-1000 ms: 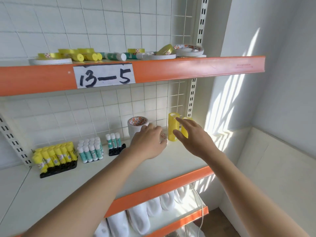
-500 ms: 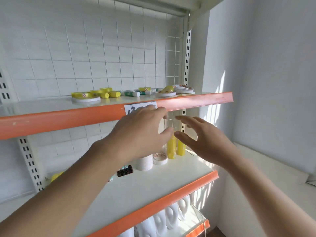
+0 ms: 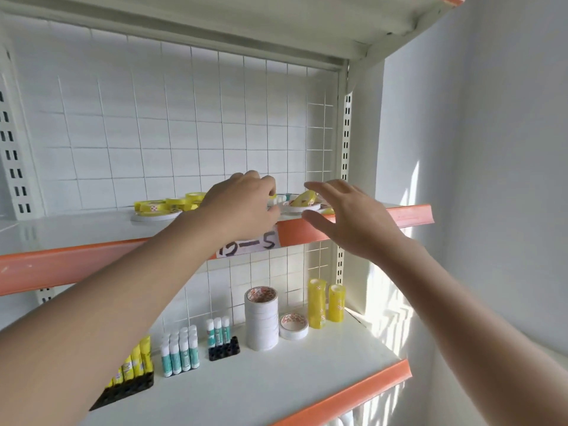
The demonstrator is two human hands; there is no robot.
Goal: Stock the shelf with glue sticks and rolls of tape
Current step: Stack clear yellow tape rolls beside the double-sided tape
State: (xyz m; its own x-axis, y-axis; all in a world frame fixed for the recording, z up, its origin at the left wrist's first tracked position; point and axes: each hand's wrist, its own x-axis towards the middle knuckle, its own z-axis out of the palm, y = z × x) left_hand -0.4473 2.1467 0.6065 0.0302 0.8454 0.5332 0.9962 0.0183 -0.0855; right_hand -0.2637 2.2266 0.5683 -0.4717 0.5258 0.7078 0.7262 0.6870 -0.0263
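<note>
Orange plastic trim runs along the front edge of the upper shelf (image 3: 76, 232), a smooth white metal board crossing the middle of the frame. On it, yellow tape rolls (image 3: 172, 204) lie flat in a loose cluster left of centre, their holes facing up, resting on a flat white ring. More rolls (image 3: 304, 202) sit right of centre, one yellow roll tilted on its edge against a white one. Between the two clusters a glue stick (image 3: 284, 197) lies on its side, long axis running left to right, mostly hidden.

Over this spot the left hand (image 3: 242, 207) reaches in with fingers curled down; whether they pinch anything cannot be told, since the knuckles hide the tips. Just right of it, the right hand (image 3: 350, 216) hovers above the orange edge, fingers spread and holding nothing.

Down in the lower half of the frame, the lower shelf (image 3: 276, 385) carries glue sticks (image 3: 179, 352) standing upright in black trays, caps up, a tall stack of white tape (image 3: 262, 318), a single white roll (image 3: 293, 325) lying flat, and two upright yellow stacks (image 3: 325, 302). Bare white board lies in front of them up to the orange lip. A wire grid backs both shelves.
</note>
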